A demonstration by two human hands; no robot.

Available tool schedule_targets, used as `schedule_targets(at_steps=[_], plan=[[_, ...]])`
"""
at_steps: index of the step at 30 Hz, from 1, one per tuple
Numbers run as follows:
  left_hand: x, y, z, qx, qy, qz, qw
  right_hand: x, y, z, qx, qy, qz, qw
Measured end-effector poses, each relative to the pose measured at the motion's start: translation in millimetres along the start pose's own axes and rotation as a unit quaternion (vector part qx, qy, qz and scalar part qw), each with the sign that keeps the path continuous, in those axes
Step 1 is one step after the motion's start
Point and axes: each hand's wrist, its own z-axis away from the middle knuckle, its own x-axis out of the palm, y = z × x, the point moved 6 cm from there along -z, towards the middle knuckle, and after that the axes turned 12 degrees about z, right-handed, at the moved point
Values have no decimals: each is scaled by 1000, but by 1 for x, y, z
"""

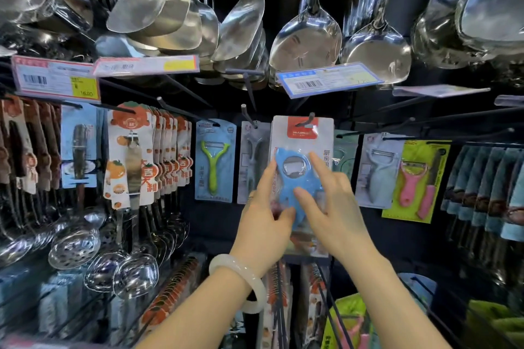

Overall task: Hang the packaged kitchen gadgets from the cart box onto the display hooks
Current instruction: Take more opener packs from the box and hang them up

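The packaged gadget, a white card with a red header and a blue opener under a clear blister, is hanging at the centre of the display, its top slot sitting at the tip of a dark display hook. Both hands are on it. The left hand is gripping the lower left edge, thumb curled onto the front of the blister and fingers running up the card's side. The right hand is lying against the front with its fingers spread and fairly straight, thumb pressing the blue body, clamped on nothing.

The main risk is that the card is only just catching the hook's upturned end. If the hands are letting go now, it is likely to slide forward and drop among the packs on the lower shelf. Pushing with the right hand low on the blister, while the slot is snagging at the top, is liable to bend the card or tear the slot.

To the near left a grey-handled peeler pack is hanging just beside, partly behind the card, and a pale green pack is hiding behind it on the right; a sideways shove could knock either off its own hook. The blue price tag overhead is jutting out, ready to catch a knuckle.
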Motion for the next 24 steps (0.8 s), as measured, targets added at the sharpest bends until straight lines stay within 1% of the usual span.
schedule_targets(at_steps=[4, 11, 14, 15, 16, 18, 19, 21, 23, 24], plan=[[0, -19, -21, -41, -9, -108, 993, 26, 28, -9, 41, -16, -13, 999], [3, -53, -52, -69, -30, -150, 986, 51, 40, -31, 66, -56, 47, 995], [1, -54, -44, -94, -30, -212, 972, 58, 47, -26, 60, -51, 53, 995], [0, -59, -39, -122, -35, -254, 959, 61, 53, -22, 64, -55, 72, 994], [0, -64, -32, -154, -43, -310, 937, 64, 59, -15, 75, -70, 99, 990], [3, -70, -16, -196, -68, -419, 884, 71, 74, 2, 107, -134, 172, 970], [7, -72, -8, -203, -83, -452, 865, 73, 79, 12, 114, -170, 213, 955], [18, -75, 6, -198, -123, -493, 838, 76, 87, 35, 106, -227, 275, 928], [35, -76, 17, -181, -169, -522, 816, 73, 93, 57, 80, -258, 321, 908], [46, -74, 22, -165, -187, -535, 807, 68, 96, 68, 70, -261, 337, 902]])
